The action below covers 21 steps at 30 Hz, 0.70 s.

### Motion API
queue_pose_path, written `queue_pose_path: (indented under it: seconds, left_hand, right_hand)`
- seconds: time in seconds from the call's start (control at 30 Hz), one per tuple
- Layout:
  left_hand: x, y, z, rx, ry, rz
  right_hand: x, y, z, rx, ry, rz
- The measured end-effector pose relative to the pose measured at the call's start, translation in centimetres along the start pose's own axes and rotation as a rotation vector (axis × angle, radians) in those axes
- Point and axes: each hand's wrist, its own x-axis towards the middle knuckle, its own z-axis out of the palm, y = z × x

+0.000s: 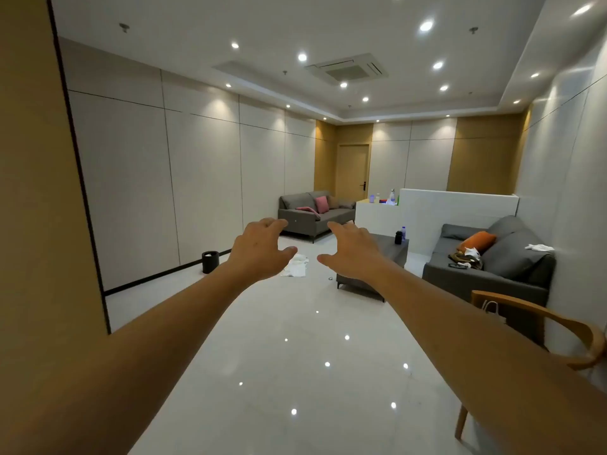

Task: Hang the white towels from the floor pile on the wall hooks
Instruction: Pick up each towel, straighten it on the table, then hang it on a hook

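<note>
A pile of white towels lies on the glossy white floor far ahead, near the room's middle. Both my arms stretch forward at chest height. My left hand and my right hand are held side by side, palms down, fingers loosely spread and holding nothing. They partly overlap the pile in the picture but are far nearer to me than it is. No wall hooks are in sight.
A black bin stands by the left wall. A dark coffee table sits right of the pile. Grey sofas stand at the back and right. A wooden chair is close on my right. A tan wall panel fills the left.
</note>
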Motion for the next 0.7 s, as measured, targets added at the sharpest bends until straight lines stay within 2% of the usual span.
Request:
queue_pose_path:
  seconds: [0.33,0.7]
  left_hand:
    - [9.3,-2.6,5.6,0.032,-0.004,-0.015]
    - [26.2,-3.7,15.2,0.044,-0.040,-0.041]
  right_hand:
    - [10.6,3.3,4.7,-0.012,-0.009,-0.015]
    - [27.6,12.3,9.6,0.000,-0.056,-0.009]
